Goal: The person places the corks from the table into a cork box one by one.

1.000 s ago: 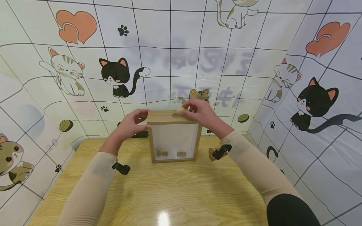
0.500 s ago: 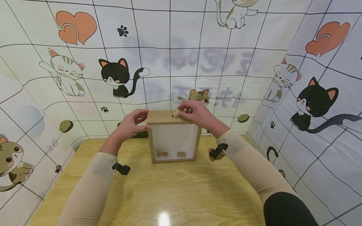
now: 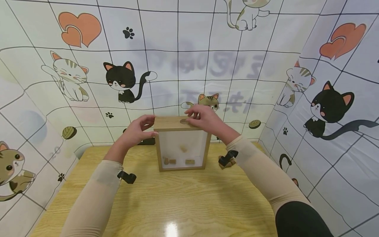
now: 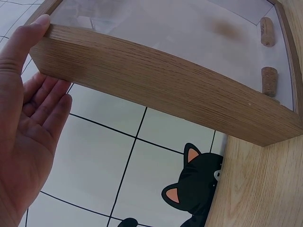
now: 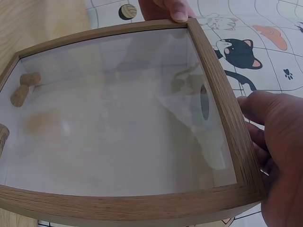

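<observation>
A shallow wooden box with a clear front stands upright on the table. My left hand holds its upper left corner, thumb at the front edge and fingers at the back, as the left wrist view shows. Over the box's top, beside the round hole, my right hand hovers with loosely bent fingers and nothing visible between them. Behind the clear front, a blurred cork is in mid-air below the hole. Several corks lie at the bottom inside.
More corks lie on the table right of the box, partly hidden by the right wrist's black camera. A cloth wall printed with cats rises close behind the box.
My right hand brought a cork over the hole and let it go; it now drops inside the box. The left hand has stayed at the corner.
</observation>
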Demonstrator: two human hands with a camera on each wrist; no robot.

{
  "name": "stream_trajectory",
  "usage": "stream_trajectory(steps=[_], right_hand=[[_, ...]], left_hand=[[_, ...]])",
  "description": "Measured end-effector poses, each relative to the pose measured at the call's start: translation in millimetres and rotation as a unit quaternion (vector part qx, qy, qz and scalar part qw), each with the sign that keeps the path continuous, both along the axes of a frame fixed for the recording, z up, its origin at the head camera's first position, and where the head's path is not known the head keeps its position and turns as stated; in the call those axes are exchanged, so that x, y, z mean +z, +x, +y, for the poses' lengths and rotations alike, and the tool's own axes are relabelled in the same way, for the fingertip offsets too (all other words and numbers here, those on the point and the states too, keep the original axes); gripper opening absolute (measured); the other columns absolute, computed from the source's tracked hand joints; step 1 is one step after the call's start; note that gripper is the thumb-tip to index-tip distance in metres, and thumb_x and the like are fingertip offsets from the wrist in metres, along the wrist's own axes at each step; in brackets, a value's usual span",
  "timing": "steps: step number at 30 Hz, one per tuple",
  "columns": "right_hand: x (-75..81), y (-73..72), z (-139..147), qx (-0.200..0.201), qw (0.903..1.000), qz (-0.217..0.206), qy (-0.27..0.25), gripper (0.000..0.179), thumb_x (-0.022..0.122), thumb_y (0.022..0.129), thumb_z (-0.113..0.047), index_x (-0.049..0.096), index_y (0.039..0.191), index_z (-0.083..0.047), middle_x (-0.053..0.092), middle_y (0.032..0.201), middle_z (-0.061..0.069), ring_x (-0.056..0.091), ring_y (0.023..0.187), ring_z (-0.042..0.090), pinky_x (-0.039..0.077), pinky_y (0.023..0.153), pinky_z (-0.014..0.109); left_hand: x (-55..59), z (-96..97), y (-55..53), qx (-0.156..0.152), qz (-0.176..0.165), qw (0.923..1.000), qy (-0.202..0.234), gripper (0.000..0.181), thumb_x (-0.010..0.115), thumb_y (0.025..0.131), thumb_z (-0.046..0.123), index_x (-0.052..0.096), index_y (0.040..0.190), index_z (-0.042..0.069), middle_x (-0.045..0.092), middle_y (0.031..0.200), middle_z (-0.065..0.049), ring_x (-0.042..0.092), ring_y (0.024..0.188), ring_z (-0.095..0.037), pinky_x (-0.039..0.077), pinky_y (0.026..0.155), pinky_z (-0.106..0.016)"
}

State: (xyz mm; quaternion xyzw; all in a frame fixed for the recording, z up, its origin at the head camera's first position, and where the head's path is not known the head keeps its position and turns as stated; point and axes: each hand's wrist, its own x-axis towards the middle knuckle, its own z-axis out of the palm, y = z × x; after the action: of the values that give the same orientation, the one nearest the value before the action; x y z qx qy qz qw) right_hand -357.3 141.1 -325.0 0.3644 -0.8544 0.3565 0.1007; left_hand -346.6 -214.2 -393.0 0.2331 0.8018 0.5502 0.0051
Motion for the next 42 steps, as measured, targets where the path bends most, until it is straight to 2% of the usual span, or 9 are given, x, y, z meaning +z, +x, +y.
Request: stream_trajectory(steps=[11,15,23,27,34,42], right_hand=[[-2.9,9.1,24,-0.035,0.9968,0.054,-0.048,0.005,0.078,0.105,-0.014,0.08,0.109,-0.014,0.071,0.105,-0.001,0.066,0.09,0.018,0.059,0.074,0.036],[-4.6,14.8,41,-0.05,0.9944,0.072,-0.059,0.004,0.078,0.105,-0.012,0.08,0.109,-0.014,0.071,0.106,0.0,0.064,0.092,0.019,0.056,0.076,0.036],[-11.8,23.4,71,-0.076,0.9912,0.072,-0.08,0.006,0.079,0.104,-0.008,0.079,0.11,-0.01,0.073,0.107,0.004,0.064,0.093,0.02,0.053,0.076,0.031],[-18.5,27.2,85,-0.102,0.9897,0.057,-0.082,0.004,0.078,0.105,-0.01,0.079,0.109,-0.01,0.073,0.107,0.004,0.063,0.093,0.02,0.053,0.076,0.03],[-35.8,32.1,109,-0.155,0.9853,0.003,-0.072,0.009,0.077,0.107,-0.02,0.079,0.113,-0.012,0.072,0.109,0.004,0.062,0.094,0.02,0.052,0.078,0.033],[-67.7,39.2,130,-0.172,0.9826,-0.049,-0.05,0.018,0.076,0.108,-0.021,0.076,0.12,-0.008,0.073,0.109,0.007,0.063,0.097,0.023,0.053,0.079,0.034]], left_hand=[[-1.2,0.2,-1.0,-0.002,0.001,1.0,0.004,0.076,0.089,0.096,0.011,0.05,0.161,0.006,0.059,0.15,-0.016,0.05,0.153,-0.036,0.042,0.129,-0.049],[0.3,-0.2,0.0,-0.002,0.002,1.0,0.003,0.077,0.09,0.096,0.011,0.05,0.161,0.006,0.059,0.151,-0.017,0.05,0.153,-0.037,0.043,0.129,-0.048],[1.7,-1.0,1.4,0.002,-0.001,1.0,-0.002,0.076,0.09,0.096,0.012,0.05,0.161,0.007,0.059,0.15,-0.016,0.05,0.153,-0.036,0.043,0.128,-0.047],[1.6,0.2,0.6,-0.001,0.001,1.0,0.0,0.076,0.089,0.096,0.011,0.049,0.161,0.005,0.058,0.15,-0.017,0.05,0.153,-0.037,0.042,0.129,-0.05],[-1.0,-1.0,-0.7,0.003,0.001,1.0,-0.005,0.076,0.09,0.096,0.013,0.05,0.161,0.007,0.059,0.15,-0.015,0.051,0.153,-0.036,0.044,0.128,-0.049],[-1.5,-0.7,-2.2,-0.003,0.006,1.0,0.004,0.075,0.09,0.095,0.011,0.052,0.159,0.006,0.06,0.149,-0.016,0.052,0.152,-0.037,0.042,0.129,-0.054]])
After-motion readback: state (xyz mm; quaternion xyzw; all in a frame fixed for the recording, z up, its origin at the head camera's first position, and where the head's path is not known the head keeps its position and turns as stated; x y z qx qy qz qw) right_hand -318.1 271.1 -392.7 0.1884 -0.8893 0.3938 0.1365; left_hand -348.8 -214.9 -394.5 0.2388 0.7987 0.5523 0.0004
